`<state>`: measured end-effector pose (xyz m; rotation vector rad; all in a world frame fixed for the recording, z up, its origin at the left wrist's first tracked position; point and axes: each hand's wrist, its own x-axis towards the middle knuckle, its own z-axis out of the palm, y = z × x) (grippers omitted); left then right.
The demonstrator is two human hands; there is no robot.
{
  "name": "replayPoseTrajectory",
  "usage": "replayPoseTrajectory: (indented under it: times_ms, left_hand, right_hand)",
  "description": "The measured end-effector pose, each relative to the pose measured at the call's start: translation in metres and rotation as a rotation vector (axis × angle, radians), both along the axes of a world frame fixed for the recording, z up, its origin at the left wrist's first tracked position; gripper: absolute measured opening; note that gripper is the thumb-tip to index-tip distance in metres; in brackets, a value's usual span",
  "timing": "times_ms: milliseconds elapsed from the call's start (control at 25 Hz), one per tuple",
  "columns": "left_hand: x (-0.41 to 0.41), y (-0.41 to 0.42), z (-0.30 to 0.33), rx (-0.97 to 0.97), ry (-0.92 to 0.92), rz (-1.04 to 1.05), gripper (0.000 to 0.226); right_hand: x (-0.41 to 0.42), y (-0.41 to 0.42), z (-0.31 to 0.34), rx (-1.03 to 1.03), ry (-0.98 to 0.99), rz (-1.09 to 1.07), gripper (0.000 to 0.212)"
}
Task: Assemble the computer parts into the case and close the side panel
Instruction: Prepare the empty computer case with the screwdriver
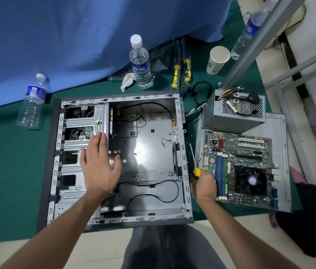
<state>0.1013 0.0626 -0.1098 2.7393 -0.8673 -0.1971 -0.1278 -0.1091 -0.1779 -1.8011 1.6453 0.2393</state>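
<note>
Your left hand [99, 167] sits just left of the frame's centre, fingers straight and slightly spread, palm down over the seam between the ribbed silver drive cage [84, 121] and the dark, glossy floor of the case [149, 144]. Whether the palm touches the metal, you cannot tell. Your right hand [204, 186], lower right of centre, is curled round the yellow handle of a screwdriver [194, 162], whose thin steel shaft points up along the case's right wall.

The case lies open on its side on green felt [7, 171], a grey steel box with slotted rims; thin black cables loop across its lower bay and upper interior, and an orange connector hangs near its upper right corner.

Just right of your right hand, the motherboard [244, 169] lies flat on the detached side panel [283, 152], a plain grey sheet. The board is green and densely studded, with blue and green memory slots, white expansion slots and a square black cooler fan. Above it, the boxy power supply [236, 111] shows a perforated mesh face and a bundle of coloured wires.

Further up the frame stand a clear plastic water bottle [140, 63] with a blue label, a crumpled tissue [127, 81], two yellow-handled tools [181, 71] and a paper cup [218, 59]. Another bottle [32, 101] leans at the left against smooth blue cloth [75, 35]
</note>
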Motion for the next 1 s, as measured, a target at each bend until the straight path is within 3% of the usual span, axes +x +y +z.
replayPoseTrajectory:
  times_ms: [120,360,600,720,880,1000]
  left_hand:
    - [0.001,0.0,0.0,0.003,0.001,-0.005,0.075]
    - [0.0,0.002,-0.001,0.013,0.005,-0.021,0.079]
    - [0.003,0.001,0.016,-0.014,0.178,-0.04,0.083]
    - [0.009,0.003,0.04,-0.236,0.44,-0.06,0.069]
    - [0.008,-0.004,0.094,-0.543,0.801,-0.301,0.029]
    - [0.009,-0.001,0.114,-0.673,0.859,-0.325,0.023]
  right_hand:
    - [-0.003,-0.001,0.015,-0.023,-0.089,-0.051,0.026]
    - [0.011,-0.014,0.075,0.055,-0.478,-0.307,0.01]
    - [0.051,0.0,0.151,0.132,-0.663,-0.247,0.015]
    - [0.072,0.023,0.172,0.3,-0.76,-0.211,0.019]
    - [0.103,0.054,0.187,0.446,-0.864,-0.124,0.026]
    - [0.119,0.067,0.194,0.51,-0.931,-0.167,0.033]
